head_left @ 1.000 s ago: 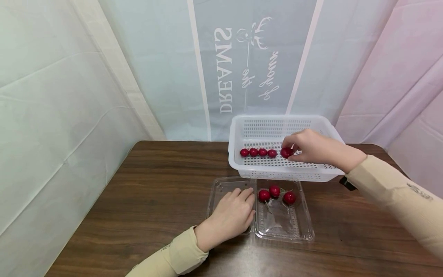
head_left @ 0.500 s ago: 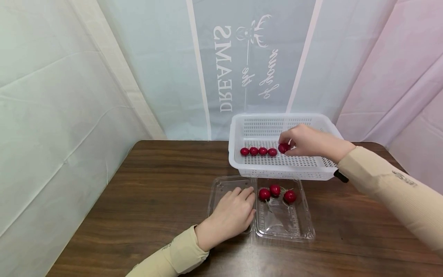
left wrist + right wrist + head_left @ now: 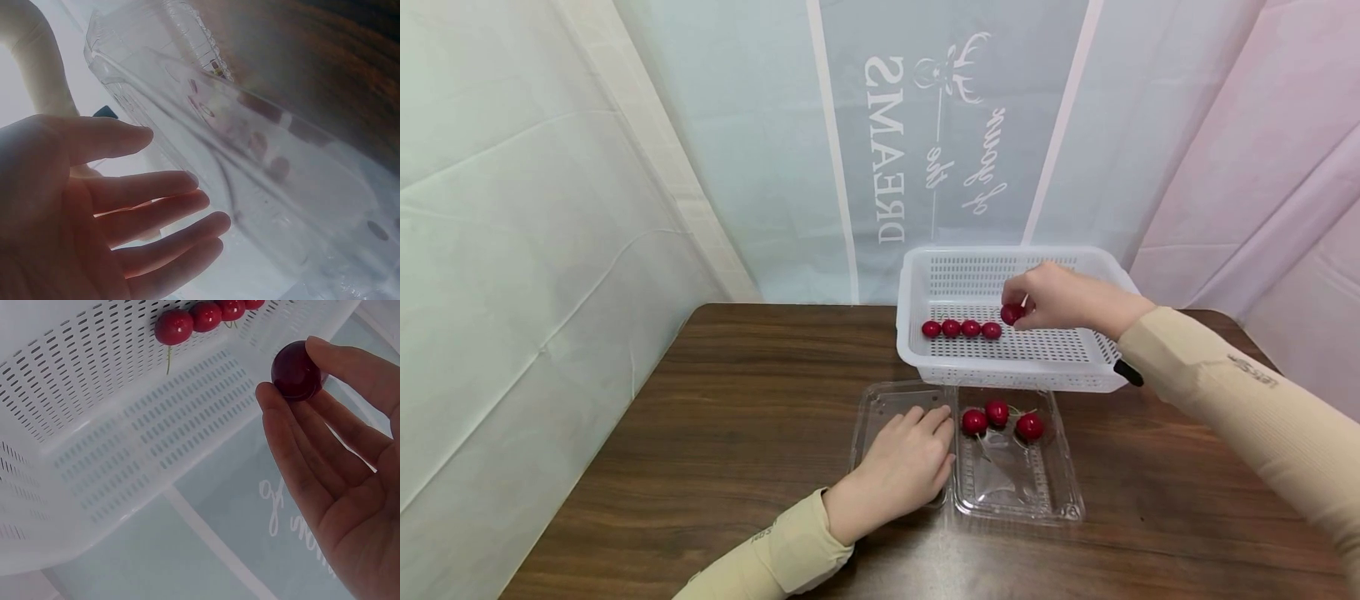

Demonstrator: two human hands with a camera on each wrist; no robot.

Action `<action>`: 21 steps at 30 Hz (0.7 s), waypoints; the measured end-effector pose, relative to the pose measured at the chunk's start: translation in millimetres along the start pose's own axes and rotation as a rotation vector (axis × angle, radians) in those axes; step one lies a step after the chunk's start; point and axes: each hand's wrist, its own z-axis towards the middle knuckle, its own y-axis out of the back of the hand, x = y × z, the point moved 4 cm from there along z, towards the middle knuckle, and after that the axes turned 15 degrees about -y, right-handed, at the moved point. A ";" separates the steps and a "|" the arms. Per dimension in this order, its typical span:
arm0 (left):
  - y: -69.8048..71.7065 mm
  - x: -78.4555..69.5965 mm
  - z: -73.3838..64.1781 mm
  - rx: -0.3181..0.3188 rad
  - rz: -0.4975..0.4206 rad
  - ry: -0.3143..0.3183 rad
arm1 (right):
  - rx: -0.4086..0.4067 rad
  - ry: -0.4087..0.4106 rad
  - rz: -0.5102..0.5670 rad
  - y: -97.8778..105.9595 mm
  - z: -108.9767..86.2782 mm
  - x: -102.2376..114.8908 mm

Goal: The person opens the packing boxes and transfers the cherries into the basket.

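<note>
In the head view my right hand [image 3: 1063, 297] pinches a dark red cherry [image 3: 1011, 314] above the white slotted basket [image 3: 1015, 367]. The right wrist view shows that cherry [image 3: 295, 370] between thumb and fingertips. A row of several cherries [image 3: 951, 328] lies along the left part of the basket floor, just left of the held one. Nearer the body, my left hand [image 3: 895, 467] rests at the left half of an unfolded clear plastic clamshell box [image 3: 1000, 498], its fingers loose and holding nothing. Three stemmed cherries [image 3: 1029, 427] sit in the box's right half.
All this stands on a dark wooden table [image 3: 730, 400]. Behind the basket hangs a pale blue-grey curtain [image 3: 775, 167] with white lettering, and white cloth [image 3: 512, 250] covers the left side. The basket's high rim lies between the clamshell and its floor.
My right hand has shifted slightly left and toward the far side of the basket, still pinching the cherry. My left hand has stayed in place.
</note>
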 end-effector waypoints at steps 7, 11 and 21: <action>-0.3 -0.3 -0.9 0.001 -0.006 -0.005 | 0.008 -0.024 -0.004 0.0 5.2 -0.9; 0.0 -0.4 -1.4 0.007 -0.007 -0.001 | 0.005 -0.022 -0.011 -1.3 10.2 -2.6; -0.3 -0.3 -1.3 0.011 -0.004 -0.001 | 0.024 -0.061 -0.019 -4.3 22.8 -11.0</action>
